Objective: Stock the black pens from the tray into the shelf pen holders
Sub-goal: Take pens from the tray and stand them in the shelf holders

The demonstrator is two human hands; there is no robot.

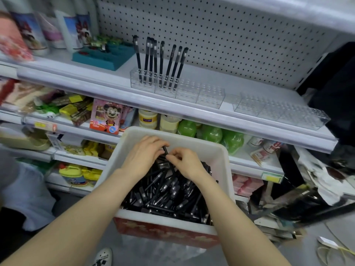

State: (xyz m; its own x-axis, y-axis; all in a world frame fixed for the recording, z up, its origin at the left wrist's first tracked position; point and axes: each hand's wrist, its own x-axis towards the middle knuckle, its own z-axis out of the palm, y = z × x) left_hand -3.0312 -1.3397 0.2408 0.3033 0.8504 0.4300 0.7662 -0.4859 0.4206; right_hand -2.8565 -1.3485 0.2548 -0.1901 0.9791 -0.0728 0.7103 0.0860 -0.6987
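Barely started tbh: a handful of black pens point(161, 62) stand in the leftmost pen holders point(192, 93) on the shelf point(221, 77). The near tray point(221, 150) is heaped, with left hand point(143, 152) and right hand point(187, 163) fingers point(155, 143) curled round a few pens.

Two bare forearms point(86, 214) lead to a left hand point(142, 156) and a right hand point(187, 164) with slim fingers point(153, 140). At the near left, a white shoe point(102, 257) with black markings.

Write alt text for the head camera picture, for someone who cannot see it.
The left hand and right hand grip a black pen over a white tray heaped with more. Above, several upright pens stand in clear shelf holders; most holes are empty.
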